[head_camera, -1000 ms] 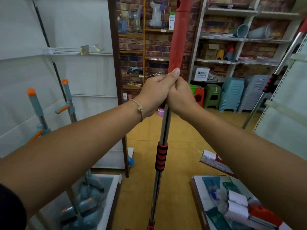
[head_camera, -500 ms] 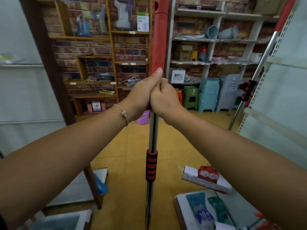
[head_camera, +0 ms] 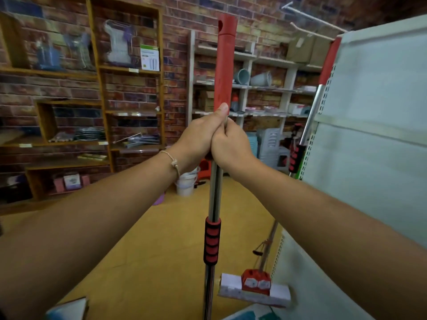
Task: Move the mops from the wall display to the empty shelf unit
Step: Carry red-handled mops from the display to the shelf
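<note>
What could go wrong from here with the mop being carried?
The held mop is gripped high by the left hand and right hand, its head out of view, so the low end could swing into the leaning mop at the shelf unit. Its tall red top might also catch the metal hooks above.

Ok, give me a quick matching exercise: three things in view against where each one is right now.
1. red-topped steel mop pole
2. second red-handled sponge mop
3. white plastic bucket

A. on the yellow floor by the wooden shelves
B. leaning on the pale shelf panel
C. gripped by left hand and right hand

Pairs: 1-C, 2-B, 3-A.
</note>
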Action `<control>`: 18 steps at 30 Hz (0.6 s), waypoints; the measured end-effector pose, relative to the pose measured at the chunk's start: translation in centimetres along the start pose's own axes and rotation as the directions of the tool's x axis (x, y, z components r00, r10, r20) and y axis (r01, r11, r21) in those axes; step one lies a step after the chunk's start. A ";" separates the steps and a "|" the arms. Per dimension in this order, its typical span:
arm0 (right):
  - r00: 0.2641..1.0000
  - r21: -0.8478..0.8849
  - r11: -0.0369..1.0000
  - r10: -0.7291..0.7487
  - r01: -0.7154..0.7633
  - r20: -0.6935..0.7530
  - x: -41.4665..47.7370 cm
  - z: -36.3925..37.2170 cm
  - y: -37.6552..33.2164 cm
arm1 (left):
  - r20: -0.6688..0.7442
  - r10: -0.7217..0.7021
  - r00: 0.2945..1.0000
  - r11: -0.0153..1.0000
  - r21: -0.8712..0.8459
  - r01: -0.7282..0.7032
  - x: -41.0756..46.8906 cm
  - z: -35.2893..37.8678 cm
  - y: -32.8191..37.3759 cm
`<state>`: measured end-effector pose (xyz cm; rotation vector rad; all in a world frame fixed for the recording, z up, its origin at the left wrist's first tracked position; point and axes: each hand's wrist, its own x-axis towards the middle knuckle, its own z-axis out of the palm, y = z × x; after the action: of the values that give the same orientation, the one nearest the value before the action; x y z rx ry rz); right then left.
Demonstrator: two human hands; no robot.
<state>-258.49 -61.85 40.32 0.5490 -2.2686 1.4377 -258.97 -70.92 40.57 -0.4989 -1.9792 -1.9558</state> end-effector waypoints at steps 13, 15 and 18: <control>0.946 -0.159 0.971 0.123 -0.177 -0.299 11.8 -0.4 8.8 | 0.322 0.081 0.943 0.996 0.007 -0.088 15.5 2.5 -7.3; 0.928 -0.210 0.957 0.119 -0.203 -0.354 13.8 -0.5 9.5 | 0.382 0.096 0.919 0.995 -0.012 -0.100 18.1 2.7 -7.9; 0.901 -0.238 0.946 0.104 -0.220 -0.420 16.5 -0.9 10.0 | 0.442 0.137 0.886 0.991 -0.061 -0.123 21.8 3.0 -8.5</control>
<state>-277.52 -58.94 41.73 -0.0322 -2.1589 1.1387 -282.19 -67.34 42.90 -1.1488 -2.1026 -1.9150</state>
